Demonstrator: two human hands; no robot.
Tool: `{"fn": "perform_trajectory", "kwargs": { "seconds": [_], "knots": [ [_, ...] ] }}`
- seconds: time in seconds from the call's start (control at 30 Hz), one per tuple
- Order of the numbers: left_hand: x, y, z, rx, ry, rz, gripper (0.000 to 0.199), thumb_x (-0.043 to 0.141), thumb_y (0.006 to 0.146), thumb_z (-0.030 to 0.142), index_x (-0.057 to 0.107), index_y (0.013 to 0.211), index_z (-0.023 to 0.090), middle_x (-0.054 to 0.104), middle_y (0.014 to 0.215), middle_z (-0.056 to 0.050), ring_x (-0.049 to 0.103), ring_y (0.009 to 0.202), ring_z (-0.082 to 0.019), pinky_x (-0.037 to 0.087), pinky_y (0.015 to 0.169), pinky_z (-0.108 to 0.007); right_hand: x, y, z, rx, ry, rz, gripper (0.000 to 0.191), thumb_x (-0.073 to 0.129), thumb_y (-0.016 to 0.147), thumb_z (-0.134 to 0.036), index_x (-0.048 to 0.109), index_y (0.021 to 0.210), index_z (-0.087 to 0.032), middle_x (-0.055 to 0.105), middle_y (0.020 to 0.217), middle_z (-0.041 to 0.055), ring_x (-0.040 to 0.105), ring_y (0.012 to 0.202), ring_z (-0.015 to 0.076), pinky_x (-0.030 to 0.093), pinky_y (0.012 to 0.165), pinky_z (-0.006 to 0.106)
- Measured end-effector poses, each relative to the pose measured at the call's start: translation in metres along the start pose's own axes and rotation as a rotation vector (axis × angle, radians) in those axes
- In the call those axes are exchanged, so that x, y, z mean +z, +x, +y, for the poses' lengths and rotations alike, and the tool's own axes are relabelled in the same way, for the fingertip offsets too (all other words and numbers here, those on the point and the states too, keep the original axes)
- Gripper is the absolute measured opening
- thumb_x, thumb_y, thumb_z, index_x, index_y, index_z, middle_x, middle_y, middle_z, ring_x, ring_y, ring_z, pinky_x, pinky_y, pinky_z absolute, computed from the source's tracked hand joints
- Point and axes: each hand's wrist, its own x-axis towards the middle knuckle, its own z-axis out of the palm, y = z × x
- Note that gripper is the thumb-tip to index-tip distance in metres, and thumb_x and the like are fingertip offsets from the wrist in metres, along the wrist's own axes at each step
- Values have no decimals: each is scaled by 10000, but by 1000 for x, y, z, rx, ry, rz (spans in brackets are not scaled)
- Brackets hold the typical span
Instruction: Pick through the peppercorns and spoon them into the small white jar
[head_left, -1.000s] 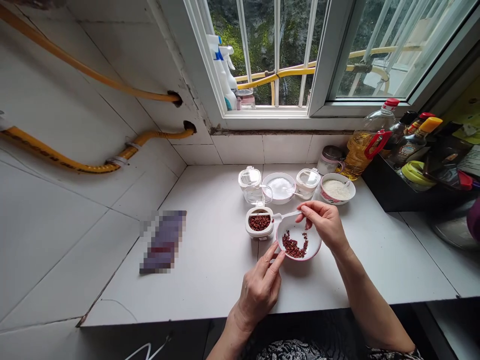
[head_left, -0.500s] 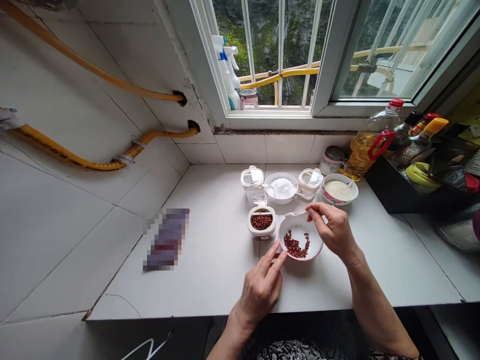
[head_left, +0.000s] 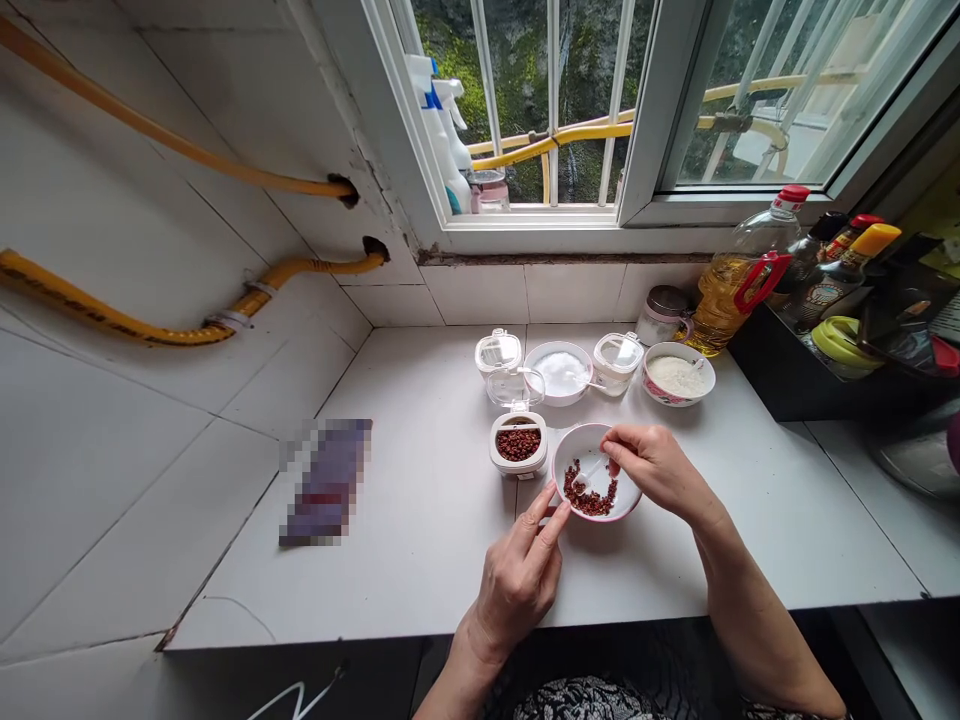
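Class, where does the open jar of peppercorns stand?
In the head view, the open jar stands on the white counter, immediately left of the pink-rimmed bowl that the left hand touches.

Pretty much all daylight here, coming in through the window [head_left: 585,90] at the top. The counter [head_left: 420,480] comes out bright and a bit cool, while the left wall [head_left: 112,390] goes grey and the space under the counter drops to near black. Right corner's dim too, rack [head_left: 780,385] especially. Shadows are soft, like the faint one below the bowl [head_left: 597,438]. Little bit of glare on the clear lids [head_left: 621,350], hazy reflections in the right pane [head_left: 780,120]. Clear spoon [head_left: 581,481] kinda melts into the white. Wide lens stretches stuff near the edges, middle looks decently sharp, and there's a blocky pixelated patch [head_left: 330,485] on the left.
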Motion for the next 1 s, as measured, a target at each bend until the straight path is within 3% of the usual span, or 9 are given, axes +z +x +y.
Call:
{"fn": "perform_trajectory", "kwargs": {
  "seconds": [0.23, 0.43, 0.67, 0.83, 1.0],
  "knots": [
    [0, 0, 0, 2, -4, -4, 605, 477, 881, -69, 471, 1455, 124, 538, 1434, -221, 560, 1327, -266, 573, 1006, -349, -6, 2, 4, 13, 81, 75, 297, 477, 883, -275, 613, 630, -199, 654, 574, 7, 556, 567, 144, 404, 583, 262],
    [1, -1, 0, 2, 0, -1, 601, 470, 888, -64, 463, 1459, 120, 557, 1408, -228, 585, 1300, -256, 581, 987, -339, -4, 4, 3, 109, 92, 79, 296, 496, 864, -302, 628, 621, -195, 685, 586, 15, 548, 569, 147, 392, 595, 268],
    [0, 0, 1, 0, -2, 2, 616, 454, 905, -44, 431, 1490, 148, 531, 1452, -203, 577, 1310, -265, 582, 992, -344, -5, 8, 10, 172, 341, 85, 285, 584, 796, -399, 696, 682, -164, 688, 560, 33, 481, 507, 131, 361, 506, 260],
    [0, 2, 1, 3, 7, 11, 636, 457, 901, -43, 413, 1505, 152, 523, 1460, -204, 597, 1288, -262, 585, 982, -330, -3, 16, 9, 138, 514, 188, 311, 663, 748, -455, 714, 752, -148, 695, 563, 44, 379, 442, 97, 306, 446, 250],
    [1, 1, 1, 2, 9, 6, 654, 446, 905, -30, 385, 1525, 170, 494, 1490, -190, 588, 1299, -256, 579, 987, -320, 14, 19, -15, -19, 505, 337, 293, 617, 848, -441, 717, 862, -166, 734, 671, 57, 495, 492, 125, 418, 501, 270]
  ]
}}
